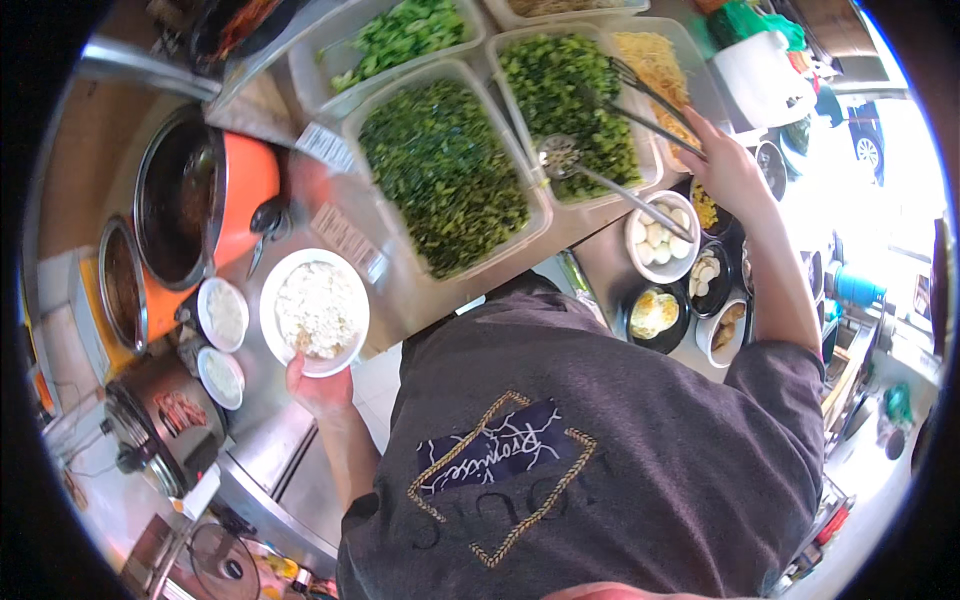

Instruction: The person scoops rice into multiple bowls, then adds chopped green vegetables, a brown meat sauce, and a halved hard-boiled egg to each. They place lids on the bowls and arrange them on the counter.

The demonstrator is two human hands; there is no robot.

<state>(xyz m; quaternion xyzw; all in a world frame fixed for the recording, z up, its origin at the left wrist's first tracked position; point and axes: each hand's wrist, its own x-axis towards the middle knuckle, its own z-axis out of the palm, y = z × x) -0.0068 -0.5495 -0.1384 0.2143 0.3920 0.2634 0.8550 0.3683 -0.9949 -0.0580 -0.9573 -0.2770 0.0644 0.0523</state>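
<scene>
Gripping the white bowl of rice [315, 311] by its near rim, left hand [318, 388]; right hand [728, 168] clasps tongs [650, 100] over the tray of chopped greens [570, 110] beyond the bowl.

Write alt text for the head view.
A person's left hand holds a white bowl of rice at a steel counter, while the right hand grips metal tongs over tubs of chopped greens. Small bowls of eggs sit nearby.

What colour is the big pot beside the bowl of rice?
Orange outside, the pot has a dark inside; the head view shows it, left of the rice bowl.
</scene>
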